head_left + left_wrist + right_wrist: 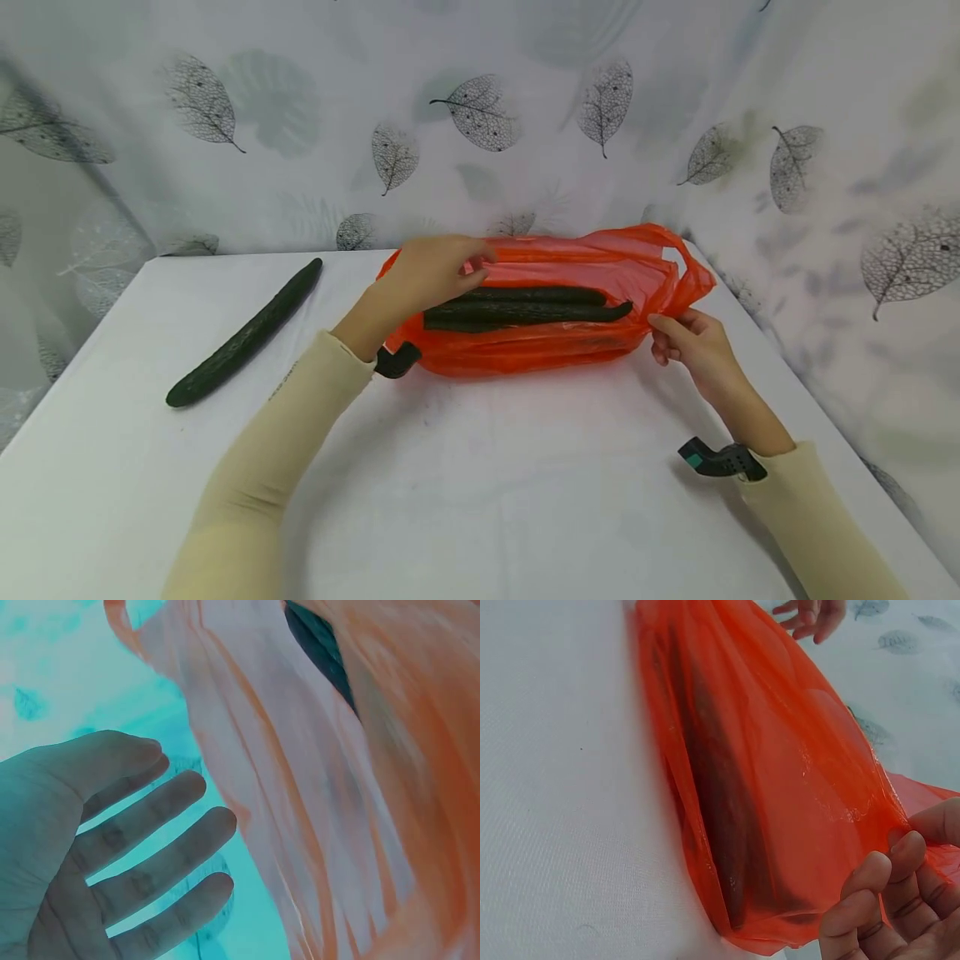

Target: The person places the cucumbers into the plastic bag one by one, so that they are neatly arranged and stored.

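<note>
A red plastic bag (517,354) lies sideways across the far part of the table, its mouth spread so that dark green cucumbers (525,312) show inside. My right hand (693,346) pinches the bag's edge at its right end, between thumb and fingers; the right wrist view shows the same hand (900,900) with the thin film in its fingertips. Over the bag's left end hovers my left hand (431,271). Its fingers are apart and loosely bent, holding nothing, and in the left wrist view this hand (142,840) is beside the plastic.
A single cucumber (243,333) lies slantwise on the white table (480,500), left of the bag. Behind the table hangs a curtain (315,125) with a leaf pattern, which continues along the right side. The bag's handle loop (678,250) sticks up at the right.
</note>
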A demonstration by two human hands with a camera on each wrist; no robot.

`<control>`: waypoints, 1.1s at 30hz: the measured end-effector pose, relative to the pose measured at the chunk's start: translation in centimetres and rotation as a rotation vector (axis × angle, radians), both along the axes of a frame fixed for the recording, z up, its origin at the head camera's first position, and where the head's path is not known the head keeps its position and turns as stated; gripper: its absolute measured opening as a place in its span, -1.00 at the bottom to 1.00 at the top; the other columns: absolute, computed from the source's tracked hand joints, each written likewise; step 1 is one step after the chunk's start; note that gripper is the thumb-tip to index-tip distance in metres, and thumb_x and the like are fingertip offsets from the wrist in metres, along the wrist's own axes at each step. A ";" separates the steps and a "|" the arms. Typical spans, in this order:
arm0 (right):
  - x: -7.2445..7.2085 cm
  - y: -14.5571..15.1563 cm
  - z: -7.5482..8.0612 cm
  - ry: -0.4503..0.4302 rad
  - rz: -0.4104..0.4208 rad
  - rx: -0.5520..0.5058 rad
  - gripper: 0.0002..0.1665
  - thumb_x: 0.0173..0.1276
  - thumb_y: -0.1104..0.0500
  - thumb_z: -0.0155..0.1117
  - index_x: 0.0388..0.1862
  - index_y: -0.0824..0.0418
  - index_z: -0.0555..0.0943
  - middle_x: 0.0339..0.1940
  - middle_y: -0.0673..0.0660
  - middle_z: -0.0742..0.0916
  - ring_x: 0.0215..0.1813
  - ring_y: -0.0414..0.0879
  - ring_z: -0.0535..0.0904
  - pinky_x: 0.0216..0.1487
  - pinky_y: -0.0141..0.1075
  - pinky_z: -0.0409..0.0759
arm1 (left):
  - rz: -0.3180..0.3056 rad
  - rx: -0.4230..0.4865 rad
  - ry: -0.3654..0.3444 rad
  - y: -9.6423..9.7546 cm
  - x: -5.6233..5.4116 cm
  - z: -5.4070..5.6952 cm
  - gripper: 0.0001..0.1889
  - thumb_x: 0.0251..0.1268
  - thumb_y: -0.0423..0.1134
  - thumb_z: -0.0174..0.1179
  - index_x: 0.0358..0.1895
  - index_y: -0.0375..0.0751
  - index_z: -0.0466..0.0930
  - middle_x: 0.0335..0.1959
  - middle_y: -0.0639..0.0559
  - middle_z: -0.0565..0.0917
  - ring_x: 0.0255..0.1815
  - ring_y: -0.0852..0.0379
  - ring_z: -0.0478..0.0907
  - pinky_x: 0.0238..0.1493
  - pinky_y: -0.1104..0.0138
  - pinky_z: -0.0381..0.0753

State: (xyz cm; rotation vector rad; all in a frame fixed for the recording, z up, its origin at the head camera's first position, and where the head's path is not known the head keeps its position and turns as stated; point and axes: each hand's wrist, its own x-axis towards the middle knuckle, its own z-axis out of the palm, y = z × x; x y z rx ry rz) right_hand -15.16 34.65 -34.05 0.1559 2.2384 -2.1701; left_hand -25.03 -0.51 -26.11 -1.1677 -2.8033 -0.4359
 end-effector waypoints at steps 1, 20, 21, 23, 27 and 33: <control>0.0 0.0 -0.1 -0.003 0.001 0.004 -0.87 0.46 0.10 0.20 -0.25 0.13 0.53 -0.60 0.01 0.58 -0.57 -0.14 0.51 -0.38 -0.43 0.62 | 0.008 0.006 0.001 -0.5 0.0 0.0 -0.72 0.41 -0.15 0.13 0.11 -0.06 0.63 -0.07 0.04 0.71 -0.12 0.08 0.63 -0.31 0.25 0.61; 0.2 -0.2 0.1 -0.037 -0.013 0.023 -0.78 0.43 0.03 0.23 -0.16 0.15 0.49 -0.56 -0.02 0.61 -0.55 -0.15 0.53 -0.36 -0.45 0.62 | 0.221 0.084 0.096 -8.7 0.3 -1.6 -0.65 0.47 -0.23 0.01 0.24 -0.14 0.48 -0.11 -0.09 0.71 -0.22 -0.02 0.64 -0.46 0.20 0.59; 0.2 -0.3 0.2 -0.038 -0.012 0.018 -0.78 0.43 0.03 0.23 -0.16 0.15 0.49 -0.56 -0.02 0.61 -0.54 -0.15 0.53 -0.36 -0.45 0.62 | 0.230 0.090 0.097 -9.1 0.3 -1.9 -0.66 0.46 -0.24 0.01 0.23 -0.15 0.49 -0.11 -0.11 0.71 -0.22 -0.03 0.64 -0.45 0.18 0.60; 0.2 -0.3 0.1 -0.037 -0.005 0.011 -0.80 0.43 0.04 0.23 -0.18 0.14 0.50 -0.56 -0.01 0.61 -0.54 -0.15 0.53 -0.36 -0.45 0.62 | 0.254 0.096 0.102 -10.1 0.3 -2.4 -0.67 0.46 -0.25 0.00 0.20 -0.16 0.52 -0.14 -0.12 0.72 -0.20 -0.04 0.64 -0.43 0.15 0.61; 0.1 -0.3 0.0 -0.038 0.001 0.016 -0.80 0.44 0.04 0.23 -0.18 0.13 0.50 -0.56 -0.01 0.61 -0.54 -0.15 0.54 -0.35 -0.45 0.62 | 0.303 0.085 0.089 -11.6 0.0 -3.3 -0.69 0.44 -0.25 -0.01 0.16 -0.13 0.54 -0.16 -0.11 0.72 -0.19 -0.03 0.65 -0.38 0.10 0.62; 0.0 -0.2 -0.3 -0.037 0.001 0.037 -0.77 0.44 0.02 0.23 -0.17 0.15 0.48 -0.57 -0.02 0.61 -0.54 -0.16 0.53 -0.35 -0.45 0.62 | 0.347 0.106 0.001 -13.7 0.0 -4.4 -0.67 0.42 -0.22 -0.02 0.16 -0.13 0.56 -0.18 -0.12 0.72 -0.17 -0.03 0.64 -0.30 0.05 0.60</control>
